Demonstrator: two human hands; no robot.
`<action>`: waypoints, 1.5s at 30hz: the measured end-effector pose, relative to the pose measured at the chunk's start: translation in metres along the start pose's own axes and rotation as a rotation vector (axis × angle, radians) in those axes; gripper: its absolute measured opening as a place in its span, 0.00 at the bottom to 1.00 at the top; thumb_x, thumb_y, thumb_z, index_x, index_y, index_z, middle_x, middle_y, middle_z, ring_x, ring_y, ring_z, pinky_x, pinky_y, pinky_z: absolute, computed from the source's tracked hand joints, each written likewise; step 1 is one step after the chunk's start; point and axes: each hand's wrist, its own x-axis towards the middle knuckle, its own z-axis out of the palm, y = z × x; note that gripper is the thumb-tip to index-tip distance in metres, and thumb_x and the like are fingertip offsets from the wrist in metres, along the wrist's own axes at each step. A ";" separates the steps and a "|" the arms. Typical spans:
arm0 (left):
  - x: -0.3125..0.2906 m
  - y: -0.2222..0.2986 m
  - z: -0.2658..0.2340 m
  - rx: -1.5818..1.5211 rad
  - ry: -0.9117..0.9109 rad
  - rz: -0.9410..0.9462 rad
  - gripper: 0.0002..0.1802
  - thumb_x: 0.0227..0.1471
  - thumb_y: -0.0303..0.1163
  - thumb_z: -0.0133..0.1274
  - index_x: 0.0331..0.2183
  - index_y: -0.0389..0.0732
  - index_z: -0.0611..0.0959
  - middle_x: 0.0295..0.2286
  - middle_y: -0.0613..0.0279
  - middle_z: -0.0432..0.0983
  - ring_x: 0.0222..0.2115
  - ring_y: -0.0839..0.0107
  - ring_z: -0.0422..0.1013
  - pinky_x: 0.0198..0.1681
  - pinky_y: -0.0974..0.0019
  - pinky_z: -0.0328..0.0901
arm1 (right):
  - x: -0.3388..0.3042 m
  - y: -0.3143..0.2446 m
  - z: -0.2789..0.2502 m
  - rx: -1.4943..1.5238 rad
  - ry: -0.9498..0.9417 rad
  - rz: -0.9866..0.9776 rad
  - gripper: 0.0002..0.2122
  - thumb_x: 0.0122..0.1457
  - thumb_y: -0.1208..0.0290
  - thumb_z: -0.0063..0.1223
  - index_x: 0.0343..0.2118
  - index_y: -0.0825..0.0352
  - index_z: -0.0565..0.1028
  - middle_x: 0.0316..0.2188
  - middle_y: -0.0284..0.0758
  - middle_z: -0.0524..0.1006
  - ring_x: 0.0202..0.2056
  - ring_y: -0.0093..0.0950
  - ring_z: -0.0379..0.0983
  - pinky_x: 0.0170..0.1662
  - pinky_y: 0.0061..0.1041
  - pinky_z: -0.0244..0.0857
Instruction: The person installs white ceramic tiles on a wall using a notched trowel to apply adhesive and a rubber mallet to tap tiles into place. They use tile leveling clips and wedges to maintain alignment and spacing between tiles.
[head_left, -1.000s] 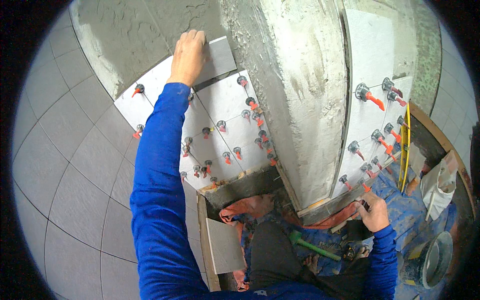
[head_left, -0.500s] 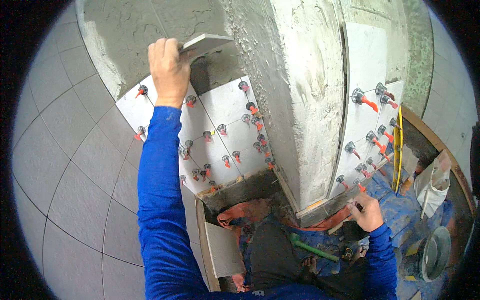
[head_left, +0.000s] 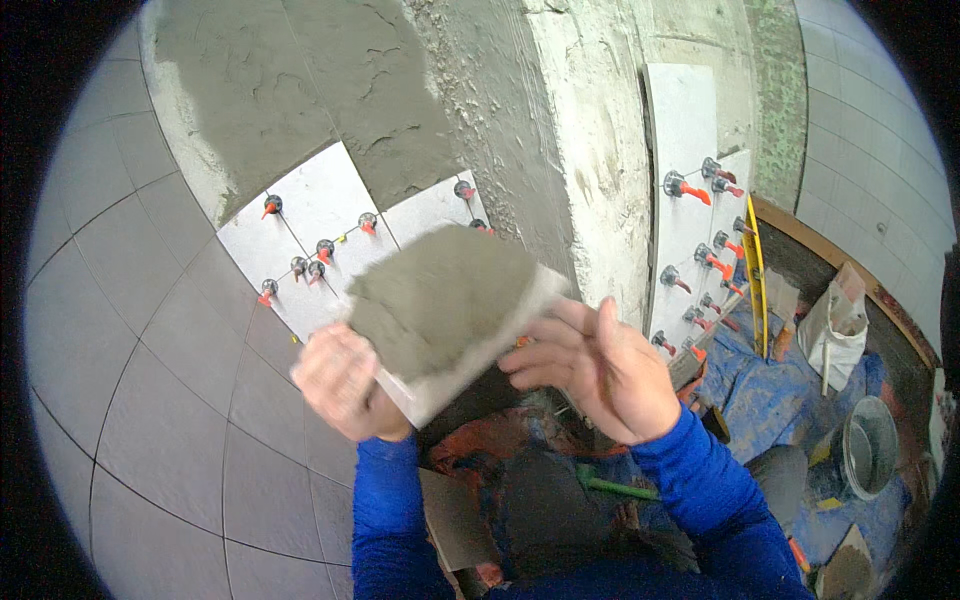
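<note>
In front of me a tile (head_left: 418, 398) is held tilted, its upturned side spread with wet grey mortar (head_left: 450, 290). My left hand (head_left: 350, 385), blurred by motion, grips its lower left edge. By the tile's right edge is my right hand (head_left: 605, 370), fingers apart and thumb up; I cannot tell whether its fingertips touch. Behind, white tiles (head_left: 300, 195) are set on the left wall with red-and-black levelling clips (head_left: 325, 250). Above them, the wall carries a fresh mortar bed (head_left: 290, 80).
More clipped tiles (head_left: 683, 120) cover part of the pillar's right side, near a yellow spirit level (head_left: 756, 280). A bucket (head_left: 868, 455), white bag (head_left: 835, 325) and green-handled tool (head_left: 620, 486) lie low on a blue sheet (head_left: 735, 365). Another tile (head_left: 455, 515) leans below me.
My left hand has come down from the wall with the tile, now turned mortar side up. My right hand has risen from the lower right to beside it and opened.
</note>
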 end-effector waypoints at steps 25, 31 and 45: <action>-0.101 0.310 0.164 -1.781 -0.535 -1.165 0.18 0.49 0.29 0.60 0.44 0.38 0.78 0.49 0.51 0.74 0.47 0.59 0.71 0.53 0.49 0.69 | -0.199 0.005 -0.039 -0.209 0.847 -0.392 0.12 0.72 0.69 0.46 0.43 0.74 0.74 0.38 0.39 0.81 0.37 0.29 0.82 0.45 0.26 0.76; -0.152 0.371 0.194 -1.808 -0.841 -1.395 0.20 0.52 0.31 0.57 0.48 0.38 0.77 0.51 0.52 0.73 0.50 0.59 0.70 0.55 0.50 0.67 | -0.352 -0.011 -0.113 -0.896 0.943 -0.380 0.13 0.72 0.65 0.48 0.43 0.72 0.76 0.34 0.39 0.82 0.33 0.27 0.82 0.38 0.28 0.78; -0.184 0.398 0.247 -1.773 -1.065 -1.848 0.25 0.59 0.37 0.50 0.55 0.38 0.72 0.57 0.54 0.70 0.56 0.60 0.67 0.61 0.51 0.62 | -0.914 0.054 -0.318 -0.283 3.143 0.634 0.20 0.60 0.58 0.56 0.54 0.58 0.78 0.50 0.46 0.80 0.55 0.42 0.75 0.57 0.43 0.68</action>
